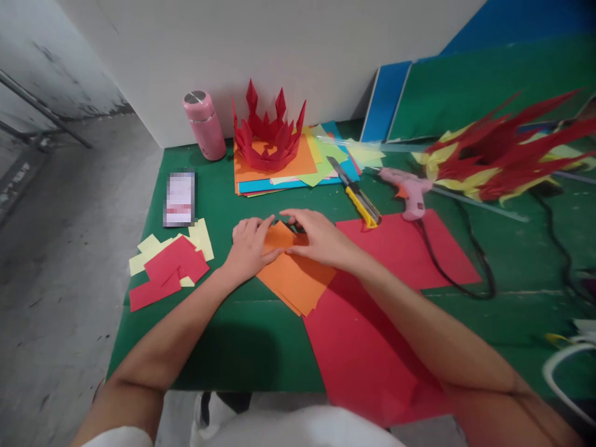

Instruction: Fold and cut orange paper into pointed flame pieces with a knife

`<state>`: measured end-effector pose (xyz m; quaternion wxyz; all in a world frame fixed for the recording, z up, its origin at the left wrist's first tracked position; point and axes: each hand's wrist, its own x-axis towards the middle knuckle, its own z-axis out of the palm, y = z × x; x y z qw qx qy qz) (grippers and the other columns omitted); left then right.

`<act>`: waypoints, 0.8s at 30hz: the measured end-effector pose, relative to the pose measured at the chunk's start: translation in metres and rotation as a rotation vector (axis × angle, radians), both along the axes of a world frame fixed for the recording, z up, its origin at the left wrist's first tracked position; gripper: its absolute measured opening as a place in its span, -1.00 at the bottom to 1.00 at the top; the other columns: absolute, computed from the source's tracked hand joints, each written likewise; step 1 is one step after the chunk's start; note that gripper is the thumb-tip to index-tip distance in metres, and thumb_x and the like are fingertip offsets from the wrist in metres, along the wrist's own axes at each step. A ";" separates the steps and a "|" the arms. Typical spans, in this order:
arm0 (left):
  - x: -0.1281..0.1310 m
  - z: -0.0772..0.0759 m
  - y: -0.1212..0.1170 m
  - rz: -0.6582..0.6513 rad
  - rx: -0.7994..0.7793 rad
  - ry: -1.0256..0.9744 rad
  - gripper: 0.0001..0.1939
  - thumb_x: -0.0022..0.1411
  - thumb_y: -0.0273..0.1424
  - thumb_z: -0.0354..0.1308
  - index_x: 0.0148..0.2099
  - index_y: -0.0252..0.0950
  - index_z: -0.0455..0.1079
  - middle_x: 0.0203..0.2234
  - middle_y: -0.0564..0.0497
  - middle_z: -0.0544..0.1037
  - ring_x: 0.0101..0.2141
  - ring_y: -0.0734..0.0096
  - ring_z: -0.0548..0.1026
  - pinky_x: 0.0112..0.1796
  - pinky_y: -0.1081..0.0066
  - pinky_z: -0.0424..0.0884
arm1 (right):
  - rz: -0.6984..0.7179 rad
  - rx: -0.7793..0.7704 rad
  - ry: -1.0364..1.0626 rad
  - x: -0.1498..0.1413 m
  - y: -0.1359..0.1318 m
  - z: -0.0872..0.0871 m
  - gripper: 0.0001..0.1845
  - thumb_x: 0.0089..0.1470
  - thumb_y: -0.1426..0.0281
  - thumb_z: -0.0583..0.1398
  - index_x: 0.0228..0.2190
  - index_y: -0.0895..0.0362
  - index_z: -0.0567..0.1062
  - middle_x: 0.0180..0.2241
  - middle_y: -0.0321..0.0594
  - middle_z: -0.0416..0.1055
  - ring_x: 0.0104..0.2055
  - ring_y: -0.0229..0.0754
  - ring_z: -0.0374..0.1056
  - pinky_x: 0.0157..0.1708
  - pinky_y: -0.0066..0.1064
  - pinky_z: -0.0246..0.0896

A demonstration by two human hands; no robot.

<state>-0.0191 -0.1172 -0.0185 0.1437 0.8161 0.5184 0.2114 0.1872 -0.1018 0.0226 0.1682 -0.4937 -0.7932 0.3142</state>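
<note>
Orange paper (pixel 300 282) lies in a small stack of squares on the green table, one corner towards me. My left hand (pixel 251 245) rests at its left upper edge, thumb and fingers on either side of the paper's far corner. From the right, my right hand (pixel 319 239) curves over the same corner, its thumb and forefinger gripping the paper. Both thumb tips nearly meet over the sheet. Part of the far edge is hidden under the right fingers. Large red sheets (pixel 363 347) lie under my right forearm and beside the orange stack.
Red and yellow paper scraps (pixel 174 264) and a phone (pixel 180 198) lie left. Behind stand a pink bottle (pixel 207 130) and a red paper crown (pixel 267 146) on coloured paper. A yellow cutter (pixel 361 205), pink glue gun (pixel 410 189) and red-yellow paper flames (pixel 493 161) lie right.
</note>
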 end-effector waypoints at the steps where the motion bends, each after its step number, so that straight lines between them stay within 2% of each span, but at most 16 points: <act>1: 0.000 0.000 0.001 0.001 0.004 -0.016 -0.45 0.17 -0.17 0.32 0.14 -0.29 0.41 -0.14 -0.16 0.50 -0.07 0.05 0.41 -0.01 0.09 0.30 | -0.005 0.020 -0.010 0.001 0.001 0.000 -0.22 -0.09 0.31 0.39 0.18 0.13 0.37 0.04 0.04 0.45 0.11 0.17 0.33 0.10 0.03 0.23; 4: -0.003 0.001 0.005 0.007 -0.018 -0.213 -0.75 0.12 -0.27 0.35 -0.18 -0.27 0.49 -0.30 -0.06 0.53 -0.20 0.18 0.47 -0.10 0.18 0.38 | -0.002 -0.035 0.017 0.009 0.004 0.003 -0.18 -0.09 0.25 0.40 0.21 0.06 0.34 0.04 -0.01 0.47 0.13 0.18 0.34 0.10 0.04 0.24; 6: -0.006 0.003 0.007 0.066 -0.064 -0.441 -0.82 0.13 -0.30 0.32 -0.26 -0.26 0.46 -0.32 -0.03 0.55 -0.23 0.25 0.50 -0.14 0.24 0.42 | -0.030 -0.105 0.080 0.017 0.008 0.005 -0.19 -0.06 0.20 0.38 0.21 0.01 0.31 0.00 -0.07 0.50 0.07 0.15 0.39 0.04 0.00 0.30; 9: -0.008 0.005 0.009 0.233 -0.227 -0.811 -0.76 0.14 -0.24 0.31 -0.22 -0.27 0.42 -0.25 -0.05 0.57 -0.22 0.27 0.55 -0.16 0.25 0.49 | -0.143 -0.150 0.268 0.029 0.017 0.006 -0.19 -0.06 0.17 0.37 0.21 -0.05 0.29 -0.04 -0.12 0.49 0.04 0.13 0.42 -0.04 -0.04 0.36; 11: -0.007 0.006 0.009 0.321 -0.342 -1.011 -0.64 0.11 -0.18 0.34 -0.15 -0.27 0.39 -0.18 -0.07 0.58 -0.19 0.27 0.57 -0.15 0.24 0.53 | -0.190 -0.230 0.433 0.036 0.023 0.005 -0.16 -0.09 0.16 0.39 0.20 -0.06 0.27 -0.15 -0.17 0.49 -0.04 0.07 0.45 -0.11 -0.09 0.39; 13: -0.005 0.005 0.008 0.350 -0.389 -1.141 -0.54 0.06 -0.15 0.39 -0.09 -0.25 0.35 -0.11 -0.09 0.56 -0.15 0.26 0.59 -0.11 0.22 0.54 | -0.210 -0.336 0.547 0.041 0.028 0.002 -0.15 -0.12 0.20 0.40 0.19 -0.05 0.27 -0.31 -0.27 0.44 -0.19 -0.01 0.47 -0.19 -0.15 0.41; 16: -0.003 0.005 0.005 0.275 -0.444 -1.207 -0.40 0.02 -0.14 0.43 0.03 -0.20 0.29 -0.07 -0.10 0.55 -0.10 0.23 0.59 -0.08 0.21 0.54 | -0.269 -0.365 0.611 0.045 0.033 -0.002 -0.23 -0.17 0.30 0.40 0.10 -0.03 0.33 -0.47 -0.41 0.29 -0.34 -0.15 0.40 -0.27 -0.24 0.38; 19: -0.005 0.009 0.002 0.104 -0.619 -1.195 -0.23 -0.03 -0.15 0.47 0.18 -0.15 0.25 -0.16 -0.06 0.59 -0.18 0.23 0.61 -0.15 0.26 0.55 | -0.300 -0.313 0.627 0.048 0.035 -0.002 -0.37 -0.17 0.38 0.39 -0.01 -0.02 0.39 -0.50 -0.47 0.22 -0.42 -0.24 0.32 -0.31 -0.32 0.34; 22: -0.007 0.018 0.000 -0.013 -0.845 -1.122 -0.27 0.03 -0.03 0.40 0.17 -0.20 0.32 -0.35 -0.02 0.60 -0.37 0.29 0.60 -0.30 0.33 0.52 | -0.234 -0.267 0.589 0.048 0.032 0.005 -0.45 -0.14 0.38 0.38 -0.06 0.00 0.43 -0.48 -0.45 0.25 -0.41 -0.25 0.32 -0.33 -0.34 0.32; 24: -0.009 0.027 0.000 -0.050 -0.915 -1.054 -0.29 0.04 0.02 0.37 0.14 -0.26 0.38 -0.36 -0.04 0.61 -0.36 0.29 0.60 -0.30 0.33 0.51 | -0.156 -0.236 0.540 0.046 0.028 0.011 -0.49 -0.08 0.33 0.35 -0.04 -0.01 0.44 -0.47 -0.41 0.30 -0.38 -0.21 0.34 -0.34 -0.32 0.30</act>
